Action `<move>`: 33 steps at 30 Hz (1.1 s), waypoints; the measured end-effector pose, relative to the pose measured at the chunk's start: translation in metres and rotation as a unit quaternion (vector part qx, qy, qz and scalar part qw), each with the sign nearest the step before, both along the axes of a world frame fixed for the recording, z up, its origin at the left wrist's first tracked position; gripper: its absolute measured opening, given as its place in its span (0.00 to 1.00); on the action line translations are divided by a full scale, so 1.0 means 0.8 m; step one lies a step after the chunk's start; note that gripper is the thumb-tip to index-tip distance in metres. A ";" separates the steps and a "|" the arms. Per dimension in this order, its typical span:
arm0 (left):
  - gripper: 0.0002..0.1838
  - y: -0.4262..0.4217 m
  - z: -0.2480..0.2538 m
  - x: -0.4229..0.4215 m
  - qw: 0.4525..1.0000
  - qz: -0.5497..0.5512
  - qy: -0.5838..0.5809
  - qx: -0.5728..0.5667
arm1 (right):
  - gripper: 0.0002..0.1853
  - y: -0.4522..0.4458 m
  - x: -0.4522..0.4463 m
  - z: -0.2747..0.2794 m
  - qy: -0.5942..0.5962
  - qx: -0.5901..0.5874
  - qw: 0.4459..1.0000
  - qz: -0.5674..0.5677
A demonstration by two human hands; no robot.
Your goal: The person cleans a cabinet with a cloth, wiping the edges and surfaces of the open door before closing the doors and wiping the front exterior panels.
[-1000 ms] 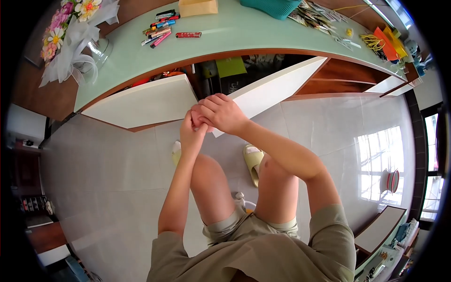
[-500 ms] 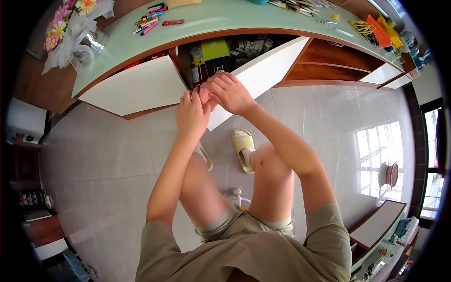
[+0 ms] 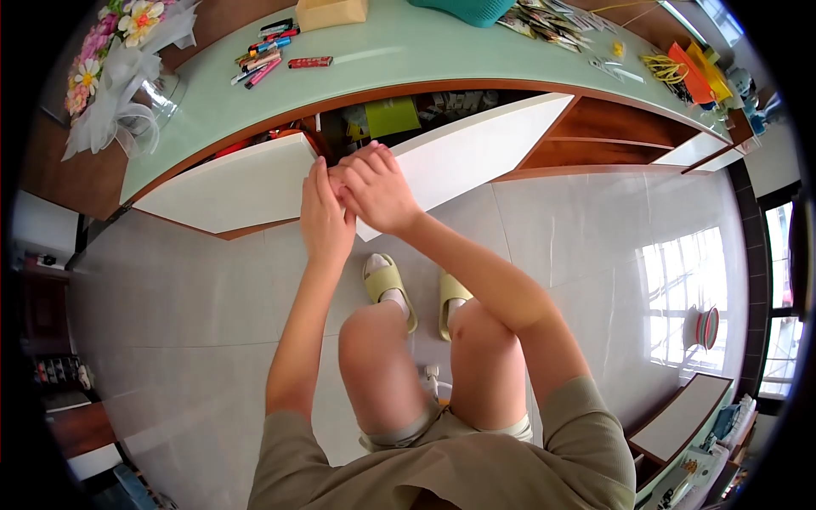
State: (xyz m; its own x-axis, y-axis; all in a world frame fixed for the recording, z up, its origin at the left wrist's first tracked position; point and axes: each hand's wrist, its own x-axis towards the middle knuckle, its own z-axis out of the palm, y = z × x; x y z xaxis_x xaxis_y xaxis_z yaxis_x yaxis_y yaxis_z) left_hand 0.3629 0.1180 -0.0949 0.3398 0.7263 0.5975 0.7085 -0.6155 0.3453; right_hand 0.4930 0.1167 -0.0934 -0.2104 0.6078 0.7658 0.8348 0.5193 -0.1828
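My left hand (image 3: 325, 208) is raised in front of the cabinet, its visible fingers stretched out. Beside and partly over it, my right hand (image 3: 378, 189) lies with its fingers extended and slightly apart. The two hands touch each other, and no object shows in either; the space between the palms is hidden. Behind them, a white left door (image 3: 234, 185) and a white right door (image 3: 484, 144) stand ajar. Between these doors a green box (image 3: 392, 116) shows inside the dark cabinet.
On the glass top (image 3: 382, 64) are markers (image 3: 263, 59), a red marker (image 3: 310, 62), a tan box (image 3: 331, 12), a teal basket (image 3: 476, 8) and a flower bouquet (image 3: 127, 51). Open shelves (image 3: 612, 140) are at right. My slippered feet (image 3: 391, 285) rest on the tiled floor.
My clasped hands have loosened, the left fingers straightening, and both hands have shifted left. My left foot has moved forward and inward. The view has tilted, with more of the countertop showing than half a second ago.
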 end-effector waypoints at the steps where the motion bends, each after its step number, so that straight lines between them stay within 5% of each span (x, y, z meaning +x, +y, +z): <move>1: 0.36 -0.003 -0.002 -0.002 1.000 0.001 -0.002 -0.002 | 0.13 0.005 -0.007 0.001 0.002 0.013 1.000 0.001; 9: 0.37 -0.017 0.011 0.051 0.992 0.071 0.105 0.023 | 0.15 0.021 0.046 -0.010 -0.043 0.025 0.998 0.025; 17: 0.40 0.000 0.008 0.159 0.992 -0.023 0.119 0.039 | 0.17 0.018 0.175 -0.008 -0.024 0.015 1.000 0.004; 26: 0.32 0.012 0.012 0.143 0.978 0.037 0.188 0.087 | 0.11 0.025 0.119 -0.013 0.124 0.081 0.987 -0.064; 33: 0.36 0.018 0.023 0.177 0.986 0.000 0.155 0.063 | 0.12 0.039 0.166 -0.014 0.069 0.062 0.995 -0.037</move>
